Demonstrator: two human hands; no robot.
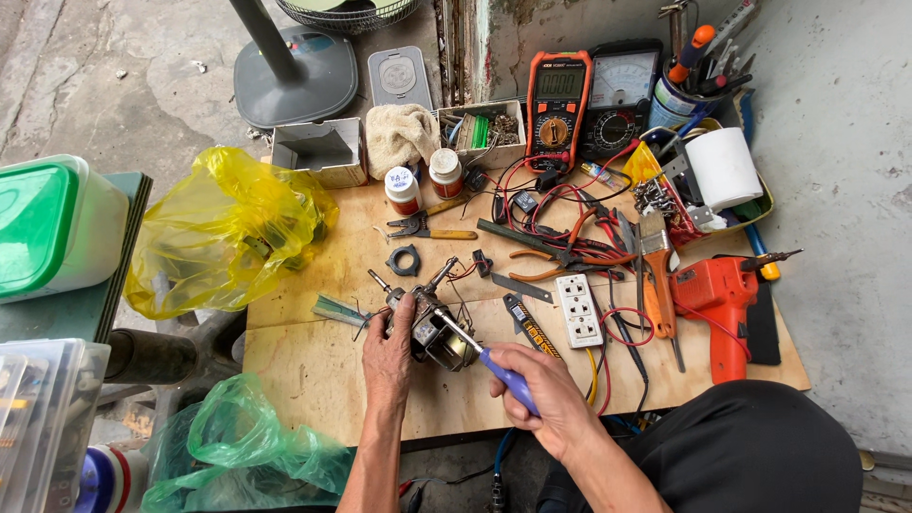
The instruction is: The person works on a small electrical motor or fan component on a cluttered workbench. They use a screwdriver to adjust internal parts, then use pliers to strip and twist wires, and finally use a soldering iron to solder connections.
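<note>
Two multimeters (559, 106) (619, 97), two small jars (403, 190) (445, 173), two plastic bags (223, 228) (247, 446), one drill (717, 294)

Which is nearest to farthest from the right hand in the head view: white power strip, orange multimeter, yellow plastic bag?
From the right hand:
1. White power strip, just above the hand on the plywood board.
2. Orange multimeter, far up at the board's back edge.
3. Yellow plastic bag, off the board's left end, about as far as the multimeter; too close to rank.

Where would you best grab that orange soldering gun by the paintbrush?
Probably by the pistol handle of the soldering gun. It points toward the person at the board's near edge, so come from there. The tip end faces away, next to the paintbrush and wires.
</note>
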